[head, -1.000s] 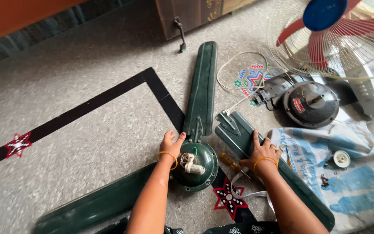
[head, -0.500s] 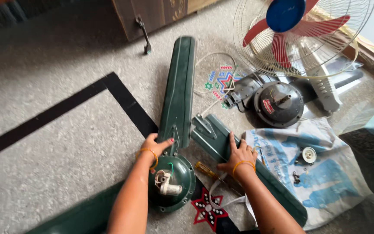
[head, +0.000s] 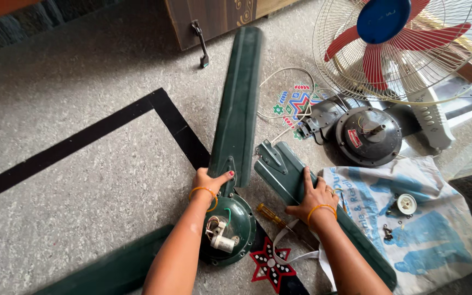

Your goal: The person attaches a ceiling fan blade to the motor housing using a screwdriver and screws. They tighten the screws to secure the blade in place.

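Left hand [head: 210, 183] lies flat, fingers spread, on the root of the long dark-green metal fan blade [head: 240, 104] at frame centre, just above the round green motor housing [head: 229, 229]. Right hand [head: 313, 198] is pressed palm-down, not gripping, on the detached green blade [head: 279, 166] at lower right. Yellow-handled screwdriver [head: 271, 216] lies between them.

both arms bare, reaching forward from bottom of frame, forearms angled slightly inward. left hand [head: 210, 183] palm down, fingers pointing forward-right, thumb out, orange band on wrist. right hand [head: 313, 198] palm down, fingers spread and pressed flat, orange band on wrist, ring on one finger. hands apart, roughly level.
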